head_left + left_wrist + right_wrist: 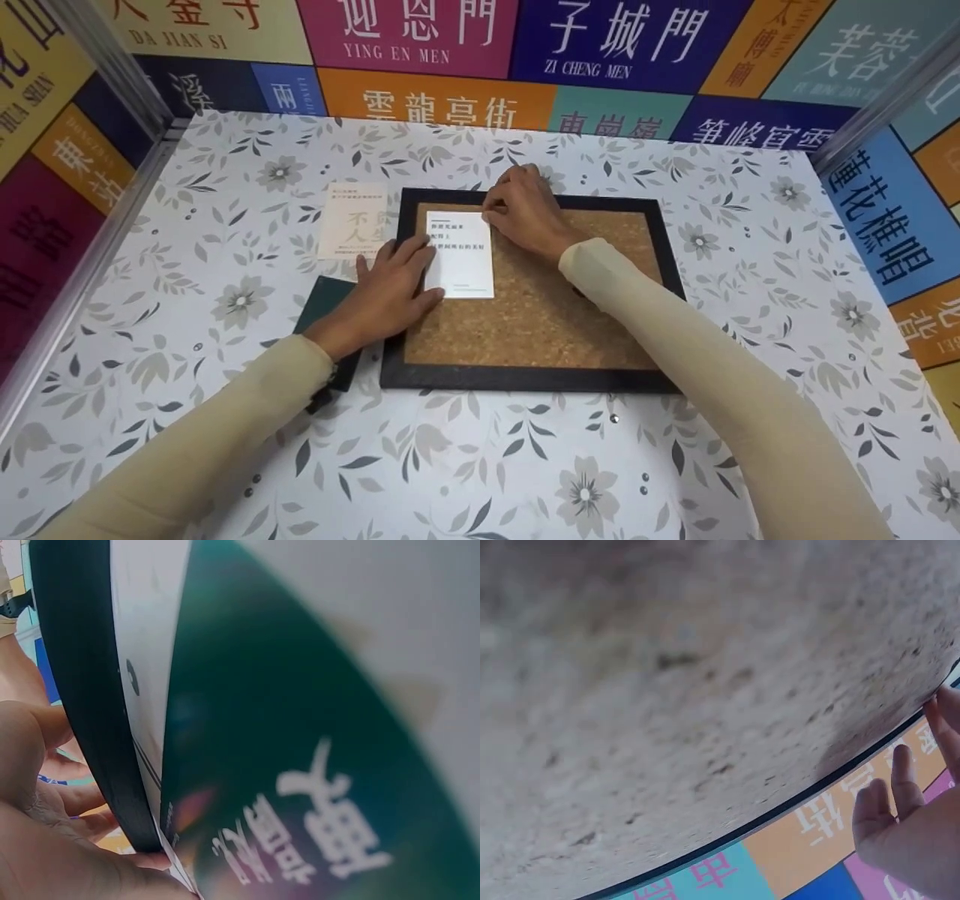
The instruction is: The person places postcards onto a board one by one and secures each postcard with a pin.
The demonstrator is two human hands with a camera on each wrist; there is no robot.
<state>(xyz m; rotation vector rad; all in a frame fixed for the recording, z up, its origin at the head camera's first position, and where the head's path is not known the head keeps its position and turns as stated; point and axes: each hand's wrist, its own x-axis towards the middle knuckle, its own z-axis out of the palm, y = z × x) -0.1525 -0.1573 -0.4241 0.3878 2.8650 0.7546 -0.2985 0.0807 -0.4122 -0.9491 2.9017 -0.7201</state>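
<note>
A white card (pixel 461 262) with printed lines lies on the left part of a black-framed cork board (pixel 540 330). My left hand (pixel 386 289) rests across the frame's left side, its fingertips and thumb holding down the card's left edge. At the card's upper right corner, my right hand (pixel 529 210) pinches with thumb and forefinger; anything small between these fingertips is hidden. The right wrist view shows the other fingers of the right hand (pixel 919 832) loosely bent over the board's far edge.
Left of the board lie a pale pink card (pixel 352 217) and a dark green booklet (pixel 322 300), partly under my left hand and wrist. All sit on a table (pixel 480 465) with a floral cover. Panels with large printed characters (pixel 622 45) stand behind and beside it.
</note>
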